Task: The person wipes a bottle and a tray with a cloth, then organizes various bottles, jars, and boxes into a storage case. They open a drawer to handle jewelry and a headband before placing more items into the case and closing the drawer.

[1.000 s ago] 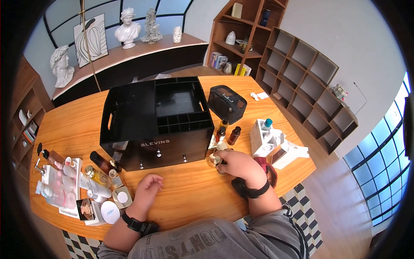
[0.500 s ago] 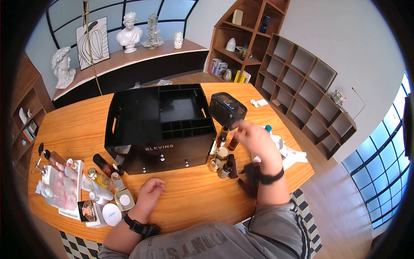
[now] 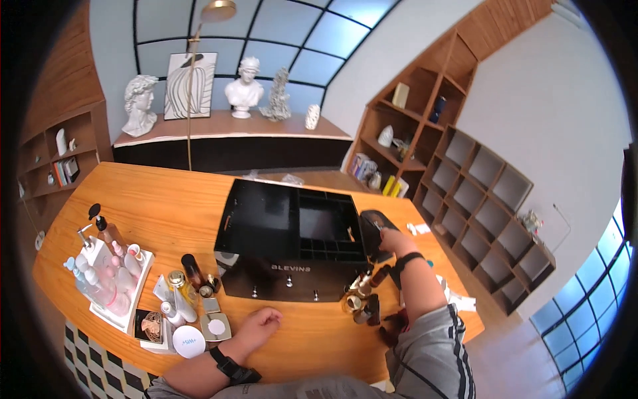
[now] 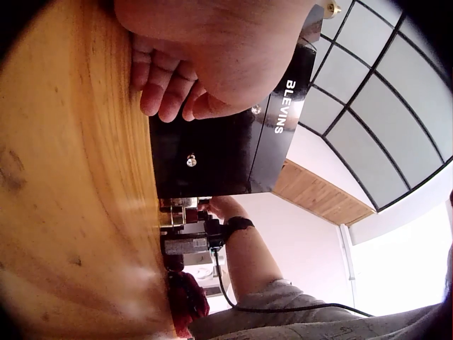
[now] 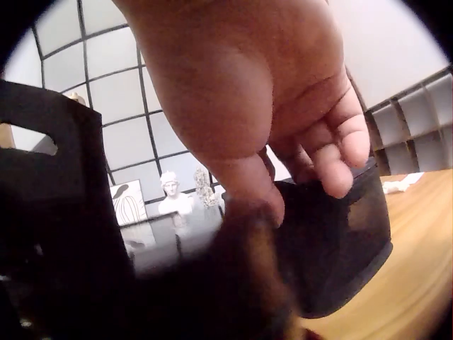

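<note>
My right hand [image 3: 397, 245] is at the black zip cosmetic bag [image 3: 373, 225], right of the black organizer box. In the right wrist view its fingers [image 5: 333, 170] curl at the top edge of the bag [image 5: 333, 248], and the thumb points down in front of it. The hand hides where thumb and forefinger meet the bag. My left hand [image 3: 260, 324] rests on the table before the box, fingers loosely curled, holding nothing. The box [image 3: 292, 279], lettered BLEVINS, has drawers with silver knobs and an open compartment top.
Several small bottles [image 3: 359, 299] stand at the box's right front corner. On the left are a white tray of pump bottles [image 3: 109, 279], a yellow perfume bottle [image 3: 179, 286], a round white compact [image 3: 189, 341] and a dark tall bottle [image 3: 193, 269]. White tissue [image 3: 460, 299] lies at the right.
My right hand let go of a small bottle among the others and moved away from me to the cosmetic bag. My left hand stayed near its place. The head view tilted up and left.
</note>
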`<state>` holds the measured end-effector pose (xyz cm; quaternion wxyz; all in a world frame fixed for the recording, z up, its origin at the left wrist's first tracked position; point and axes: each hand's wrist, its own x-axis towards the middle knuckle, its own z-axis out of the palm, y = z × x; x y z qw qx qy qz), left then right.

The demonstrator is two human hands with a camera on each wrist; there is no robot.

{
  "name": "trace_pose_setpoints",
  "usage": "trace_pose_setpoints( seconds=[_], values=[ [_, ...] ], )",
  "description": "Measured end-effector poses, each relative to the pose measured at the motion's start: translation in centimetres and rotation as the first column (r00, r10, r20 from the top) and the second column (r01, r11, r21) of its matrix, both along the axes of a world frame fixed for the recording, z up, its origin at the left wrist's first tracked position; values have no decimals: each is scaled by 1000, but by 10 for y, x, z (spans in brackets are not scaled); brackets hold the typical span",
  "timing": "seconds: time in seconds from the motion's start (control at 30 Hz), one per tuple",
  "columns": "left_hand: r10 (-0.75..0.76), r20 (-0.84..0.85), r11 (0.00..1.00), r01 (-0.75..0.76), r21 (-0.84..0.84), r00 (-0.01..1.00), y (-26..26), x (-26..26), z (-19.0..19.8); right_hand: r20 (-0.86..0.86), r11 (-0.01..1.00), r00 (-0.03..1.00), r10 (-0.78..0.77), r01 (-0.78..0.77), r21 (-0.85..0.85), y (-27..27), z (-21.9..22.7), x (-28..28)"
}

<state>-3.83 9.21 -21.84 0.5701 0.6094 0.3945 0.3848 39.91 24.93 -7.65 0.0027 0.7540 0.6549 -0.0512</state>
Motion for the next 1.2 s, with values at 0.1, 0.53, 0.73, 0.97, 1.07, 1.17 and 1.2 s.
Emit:
trace_pose_setpoints(
  seconds=[0.1, 0.53, 0.73, 0.97, 1.07, 1.17, 1.2],
  values=[
    [5, -24, 1000, -5, 11, 1000, 0, 1, -2, 11, 1000, 1000, -6, 6, 1, -1, 6, -4],
    [-113, 79, 994, 113, 15, 990, 5, 4, -11, -140, 476, 971, 192, 32, 879, -190, 150, -90],
    [-155, 556, 934, 304, -187, 817, -21, 5, 57, 108, 384, 626, 773, -596, 706, -280, 128, -172],
    [49, 810, 862, 385, -330, 585, -29, 11, 68, -298, 425, 303, 905, -639, 641, -238, 35, -213],
    [29, 765, 875, 354, -331, 643, -19, 10, 60, -235, 401, 338, 911, -604, 689, -226, 18, -210],
    [11, 713, 883, 328, -336, 701, -15, 11, 51, -176, 386, 386, 905, -578, 719, -222, 7, -209],
    [8, 694, 886, 317, -339, 720, -14, 11, 48, -167, 387, 397, 902, -576, 720, -223, 6, -209]
  ],
)
